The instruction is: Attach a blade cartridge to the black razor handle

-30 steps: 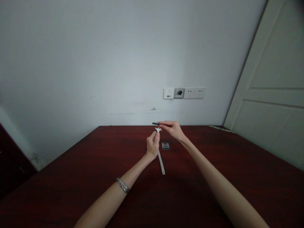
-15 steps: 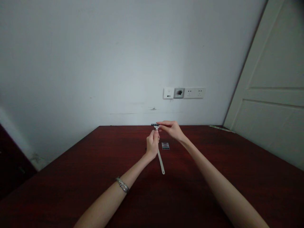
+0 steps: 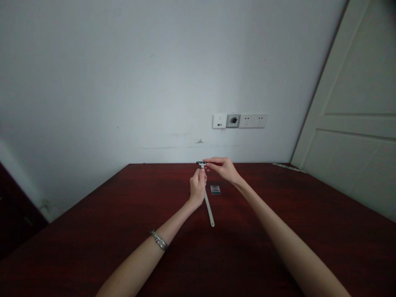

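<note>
My left hand (image 3: 197, 187) is closed around the upper part of a long-handled razor, thumb on top. Its pale, slim handle (image 3: 209, 209) comes out below the hand toward me and ends in a small hole. Above the thumb sits a silvery T-shaped neck with a dark, narrow razor head (image 3: 201, 162) across it. My right hand (image 3: 225, 169) pinches the right end of that head between thumb and fingers. On the table beneath, a small clear plastic case (image 3: 215, 189) lies just right of my left hand; its contents are too small to make out.
The dark red wooden table (image 3: 123, 231) reaches back to a pale wall. Wall sockets and switches (image 3: 239, 121) are set above its far edge. A white panelled door (image 3: 355, 136) stands at the right, and a thin strip (image 3: 289, 168) lies at the back right edge.
Both hands and the razor head have shifted very slightly left. The grip of each hand looks the same, and the clear case stays in place.
</note>
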Demonstrator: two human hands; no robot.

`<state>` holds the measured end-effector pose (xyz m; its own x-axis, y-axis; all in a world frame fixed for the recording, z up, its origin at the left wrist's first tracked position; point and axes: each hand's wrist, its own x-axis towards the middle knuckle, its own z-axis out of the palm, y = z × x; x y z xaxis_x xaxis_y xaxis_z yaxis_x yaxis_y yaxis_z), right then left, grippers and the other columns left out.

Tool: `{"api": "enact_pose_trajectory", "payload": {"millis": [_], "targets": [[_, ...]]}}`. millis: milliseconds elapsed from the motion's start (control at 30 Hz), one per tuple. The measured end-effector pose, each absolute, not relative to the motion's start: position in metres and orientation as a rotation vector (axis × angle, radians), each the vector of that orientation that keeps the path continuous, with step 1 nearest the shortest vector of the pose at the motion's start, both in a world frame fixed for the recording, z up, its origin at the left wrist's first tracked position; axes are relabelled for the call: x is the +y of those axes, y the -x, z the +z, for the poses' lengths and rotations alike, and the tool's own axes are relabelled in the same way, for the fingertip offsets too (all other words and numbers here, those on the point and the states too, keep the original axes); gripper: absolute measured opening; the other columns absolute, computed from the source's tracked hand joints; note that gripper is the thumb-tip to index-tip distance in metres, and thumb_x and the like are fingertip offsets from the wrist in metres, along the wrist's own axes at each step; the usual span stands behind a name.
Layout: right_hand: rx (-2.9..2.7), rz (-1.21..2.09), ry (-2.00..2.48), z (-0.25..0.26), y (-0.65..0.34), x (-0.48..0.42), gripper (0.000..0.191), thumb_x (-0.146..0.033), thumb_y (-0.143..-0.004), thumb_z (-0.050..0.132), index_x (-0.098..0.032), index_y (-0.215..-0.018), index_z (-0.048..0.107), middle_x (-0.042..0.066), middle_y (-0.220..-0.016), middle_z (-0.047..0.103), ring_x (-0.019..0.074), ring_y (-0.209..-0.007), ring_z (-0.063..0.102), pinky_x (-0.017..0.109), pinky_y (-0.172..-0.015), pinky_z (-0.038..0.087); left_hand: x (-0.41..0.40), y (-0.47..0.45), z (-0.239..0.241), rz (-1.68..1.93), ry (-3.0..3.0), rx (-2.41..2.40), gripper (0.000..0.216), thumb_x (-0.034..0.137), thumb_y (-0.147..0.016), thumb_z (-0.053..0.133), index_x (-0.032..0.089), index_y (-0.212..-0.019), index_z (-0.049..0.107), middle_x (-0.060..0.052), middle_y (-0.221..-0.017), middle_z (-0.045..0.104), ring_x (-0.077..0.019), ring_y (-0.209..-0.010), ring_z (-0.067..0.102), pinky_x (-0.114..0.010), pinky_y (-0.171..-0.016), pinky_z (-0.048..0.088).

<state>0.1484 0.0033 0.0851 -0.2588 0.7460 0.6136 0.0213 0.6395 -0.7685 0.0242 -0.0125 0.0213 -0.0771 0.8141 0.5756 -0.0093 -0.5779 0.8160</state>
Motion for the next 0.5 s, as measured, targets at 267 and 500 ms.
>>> {"api": "enact_pose_trajectory", "payload": {"millis": [267, 500], "targets": [[-1.709, 0.782, 0.639, 0.0864, -0.1493, 0.0015, 0.024, -0.028, -0.071, 0.066, -0.014, -0.091, 0.072, 0.006, -0.075, 0.070, 0.0141, -0.066, 0.064, 0.028, -0.067, 0.052, -0.0135, -0.0251, 0.0220, 1.707, -1.520, 0.844, 0.039, 0.050, -0.089, 0.036, 0.018, -0.067, 0.040, 0.006, -0.050, 0.035, -0.0056, -0.042, 0.032, -0.018, -0.043, 0.028], [-1.704, 0.813, 0.644, 0.0841, -0.1488, 0.0039, 0.025, -0.030, -0.070, 0.067, -0.014, -0.088, 0.072, 0.006, -0.077, 0.071, 0.0156, -0.068, 0.065, 0.029, -0.068, 0.052, -0.0126, -0.0264, 0.0206, 1.699, -1.486, 0.834, 0.040, 0.051, -0.088, 0.036, 0.018, -0.067, 0.041, 0.006, -0.049, 0.034, -0.0054, -0.041, 0.031, -0.017, -0.041, 0.026]]}}
